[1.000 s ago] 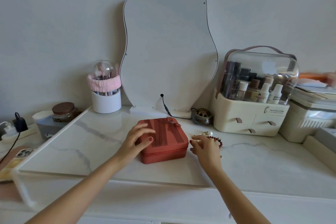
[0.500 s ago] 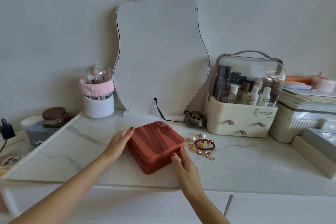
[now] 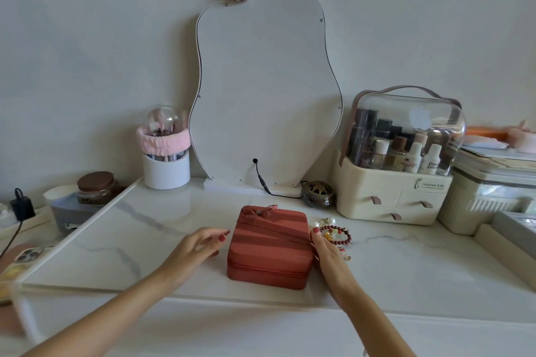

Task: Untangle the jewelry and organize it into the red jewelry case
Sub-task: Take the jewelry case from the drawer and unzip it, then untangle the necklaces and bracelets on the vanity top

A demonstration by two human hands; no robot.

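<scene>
Head view: red jewelry case (image 3: 271, 246) zipped shut – left hand (image 3: 193, 249) relaxed beside it, right hand (image 3: 326, 252) flat against it

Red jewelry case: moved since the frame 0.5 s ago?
Yes. The red jewelry case was skewed against the mirror base; now it sits squarer, front edge toward the camera, its right side close to the jewelry pile.

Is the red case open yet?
No, the red case lies zipped shut on the table, the jewelry beside it.

Home vanity, mirror (image 3: 266, 90), cosmetics organizer (image 3: 397, 159), marble tabletop (image 3: 162, 223)
</scene>
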